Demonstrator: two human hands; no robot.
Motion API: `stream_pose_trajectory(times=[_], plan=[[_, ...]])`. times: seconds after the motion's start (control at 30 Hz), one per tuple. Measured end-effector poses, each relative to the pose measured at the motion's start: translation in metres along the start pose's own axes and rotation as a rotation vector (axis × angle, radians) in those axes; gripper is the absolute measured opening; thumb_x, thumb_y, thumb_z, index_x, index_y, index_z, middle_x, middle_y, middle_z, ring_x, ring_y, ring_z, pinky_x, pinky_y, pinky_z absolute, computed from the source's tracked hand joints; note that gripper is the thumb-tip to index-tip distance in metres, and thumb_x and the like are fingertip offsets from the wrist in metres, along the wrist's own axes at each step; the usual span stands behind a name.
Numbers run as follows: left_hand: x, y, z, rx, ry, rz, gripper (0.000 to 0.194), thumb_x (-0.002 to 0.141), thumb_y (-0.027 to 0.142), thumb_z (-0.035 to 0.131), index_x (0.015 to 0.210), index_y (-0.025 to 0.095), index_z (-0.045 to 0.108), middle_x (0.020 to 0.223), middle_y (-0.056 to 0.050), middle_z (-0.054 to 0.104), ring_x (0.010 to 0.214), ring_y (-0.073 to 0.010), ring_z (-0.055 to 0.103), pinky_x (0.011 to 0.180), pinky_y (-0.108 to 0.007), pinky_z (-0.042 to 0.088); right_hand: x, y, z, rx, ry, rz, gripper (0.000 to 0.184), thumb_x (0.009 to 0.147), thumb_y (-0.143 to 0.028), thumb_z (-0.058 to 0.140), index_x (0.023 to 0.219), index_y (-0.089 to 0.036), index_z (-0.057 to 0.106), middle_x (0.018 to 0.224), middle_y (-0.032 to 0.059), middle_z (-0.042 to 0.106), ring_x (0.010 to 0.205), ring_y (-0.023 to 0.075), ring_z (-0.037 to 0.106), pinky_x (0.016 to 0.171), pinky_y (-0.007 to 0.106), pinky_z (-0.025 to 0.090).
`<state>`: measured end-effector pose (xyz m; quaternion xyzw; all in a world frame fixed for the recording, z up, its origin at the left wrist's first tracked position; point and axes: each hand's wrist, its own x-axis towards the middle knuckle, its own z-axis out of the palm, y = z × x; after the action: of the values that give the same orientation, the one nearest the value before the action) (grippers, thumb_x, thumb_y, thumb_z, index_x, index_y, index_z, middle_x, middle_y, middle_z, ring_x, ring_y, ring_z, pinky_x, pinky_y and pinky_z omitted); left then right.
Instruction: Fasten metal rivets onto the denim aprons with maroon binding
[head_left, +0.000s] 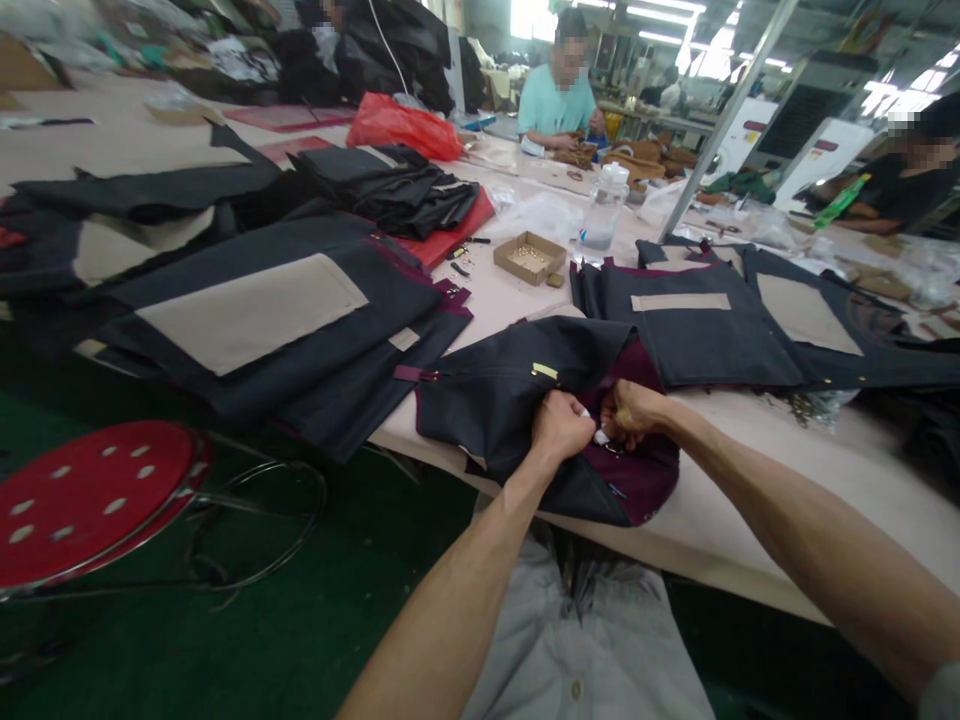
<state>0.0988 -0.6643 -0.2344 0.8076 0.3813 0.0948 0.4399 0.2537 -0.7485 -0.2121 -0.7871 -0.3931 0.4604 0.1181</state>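
A dark grey fabric piece (495, 385) with a maroon inner side (649, 485) lies folded over the table's front edge. It looks like an unfinished bag, with a maroon tab at its left corner and a small yellowish strip (545, 371) on top. My left hand (562, 425) is closed on the dark fabric near the middle. Just to its right, my right hand (634, 412) is pinched over the maroon side, close to a small metal piece (613, 448). What its fingertips grip is hidden. Something white wraps fingers on both hands.
Dark fabric pieces with beige patches (255, 310) are stacked left; similar pieces (690, 320) lie right. Beyond are a cardboard tray of small parts (529, 258), a plastic jug (602, 212) and a red bag (405, 127). A red stool (90, 500) stands left. Co-workers sit across.
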Motion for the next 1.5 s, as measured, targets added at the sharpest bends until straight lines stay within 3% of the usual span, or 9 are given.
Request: stream_pose_trajectory(times=[0.2,0.4,0.57,0.73,0.87,1.07,1.3,1.43,1.5], plan=[[-0.006,0.013,-0.006,0.048,-0.002,0.006,0.016,0.067,0.016,0.065,0.079,0.014,0.075,0.076,-0.008,0.074,0.071,-0.0174,0.068,0.057,-0.023,0.041,-0.009,-0.014,0.003,-0.071,0.081,0.056,0.013,0.065,-0.011,0.075,0.067,-0.014,0.062,0.048,0.0029,0.064,0.040,0.0158,0.061,0.038,0.020,0.047],[-0.052,0.026,-0.029,0.174,0.053,0.251,0.017,0.076,0.016,0.060,0.088,0.016,0.072,0.080,-0.007,0.070,0.075,-0.0176,0.067,0.072,-0.025,0.049,-0.046,0.001,0.020,0.014,0.315,-0.236,0.010,0.069,-0.020,0.073,0.074,-0.013,0.067,0.061,0.0008,0.067,0.053,0.0123,0.060,0.049,0.019,0.043],[-0.126,0.020,-0.062,0.306,0.395,0.493,0.023,0.087,0.022,0.056,0.107,0.017,0.065,0.112,-0.012,0.063,0.103,-0.0236,0.062,0.095,-0.035,0.048,-0.126,0.032,0.059,0.122,0.676,-0.501,0.025,0.087,-0.041,0.064,0.095,-0.017,0.068,0.089,0.0058,0.071,0.083,0.0204,0.065,0.075,0.029,0.050],[-0.152,0.002,-0.079,0.365,0.851,0.220,0.052,0.083,0.037,0.067,0.126,0.011,0.053,0.128,-0.022,0.054,0.124,-0.0375,0.051,0.103,-0.050,0.042,-0.166,0.051,0.120,-0.041,0.785,-0.691,0.034,0.075,-0.026,0.073,0.107,-0.020,0.064,0.105,0.0094,0.066,0.100,0.0285,0.060,0.088,0.041,0.048],[-0.131,-0.005,-0.089,0.270,0.725,-0.014,0.043,0.083,0.035,0.064,0.120,0.015,0.053,0.086,-0.009,0.067,0.086,-0.0299,0.067,0.081,-0.041,0.050,-0.155,0.036,0.148,-0.154,0.891,-0.809,0.027,0.073,-0.006,0.054,0.094,-0.021,0.062,0.087,0.0062,0.063,0.088,0.0254,0.058,0.084,0.043,0.046],[-0.137,0.037,-0.135,0.138,0.810,0.180,0.021,0.084,0.032,0.063,0.100,0.020,0.057,0.072,0.001,0.063,0.063,-0.0160,0.063,0.068,-0.026,0.048,-0.205,-0.025,0.161,-0.034,0.881,-0.933,0.024,0.077,-0.006,0.051,0.093,-0.023,0.057,0.087,0.0063,0.063,0.081,0.0239,0.059,0.075,0.040,0.047],[-0.184,0.107,-0.177,0.121,0.682,0.387,0.022,0.077,0.028,0.065,0.096,0.020,0.060,0.063,0.005,0.054,0.052,-0.0105,0.051,0.052,-0.020,0.041,-0.270,-0.048,0.167,0.369,0.475,-1.259,0.007,0.087,-0.030,0.067,0.094,-0.030,0.065,0.086,0.0033,0.069,0.077,0.0200,0.067,0.071,0.032,0.055],[-0.206,0.123,-0.179,0.174,0.598,0.423,0.019,0.076,0.026,0.064,0.094,0.021,0.060,0.063,0.004,0.053,0.053,-0.0106,0.049,0.052,-0.021,0.040,-0.252,-0.006,0.146,0.456,0.826,-0.972,0.048,0.080,-0.034,0.076,0.125,-0.028,0.061,0.119,0.0119,0.064,0.111,0.0302,0.062,0.096,0.046,0.052],[-0.215,0.128,-0.177,0.201,0.567,0.435,0.018,0.076,0.026,0.065,0.093,0.021,0.060,0.063,0.004,0.052,0.053,-0.0108,0.048,0.052,-0.021,0.039,-0.237,0.011,0.144,0.325,0.834,-0.881,0.080,0.071,-0.037,0.082,0.143,-0.025,0.049,0.140,0.0165,0.050,0.130,0.0360,0.050,0.108,0.052,0.044]])
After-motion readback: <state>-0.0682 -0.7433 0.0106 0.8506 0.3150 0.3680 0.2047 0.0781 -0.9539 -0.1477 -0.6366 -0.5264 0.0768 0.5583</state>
